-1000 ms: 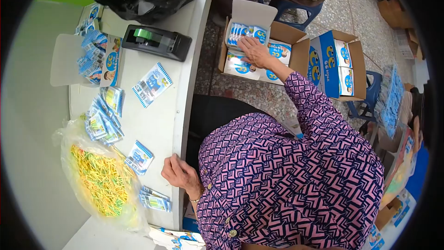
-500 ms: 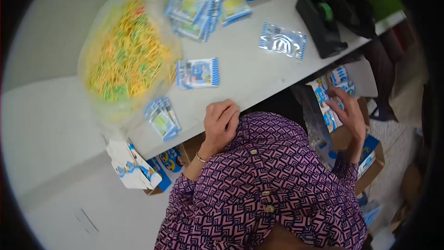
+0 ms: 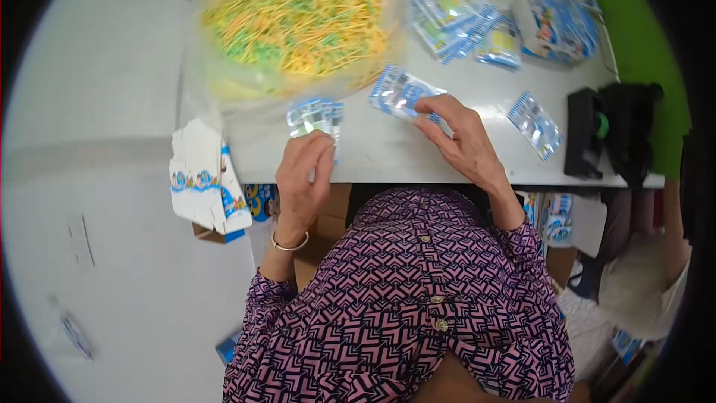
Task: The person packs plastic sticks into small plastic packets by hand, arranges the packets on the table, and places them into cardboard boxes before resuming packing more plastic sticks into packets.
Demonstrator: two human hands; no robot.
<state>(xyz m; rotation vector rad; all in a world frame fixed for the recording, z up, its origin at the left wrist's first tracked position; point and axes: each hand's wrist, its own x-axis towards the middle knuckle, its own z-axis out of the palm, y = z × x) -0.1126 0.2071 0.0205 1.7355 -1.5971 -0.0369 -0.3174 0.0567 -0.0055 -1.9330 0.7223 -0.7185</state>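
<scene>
Since half a second earlier, the left hand (image 3: pixel 302 179) had moved from the white tabletop's (image 3: pixel 373 153) front edge to a small pile of flat blue-and-white plastic packets (image 3: pixel 313 116), and the right hand (image 3: pixel 470 142) had come from beyond that edge to a single flat blue-and-white plastic packet (image 3: pixel 399 93). Bare tabletop lay between the hands, reaching that edge. The left fingers bunched at the pile's near end, clamped or not I could not tell, while the right thumb and forefinger stood apart at the single packet's right end
</scene>
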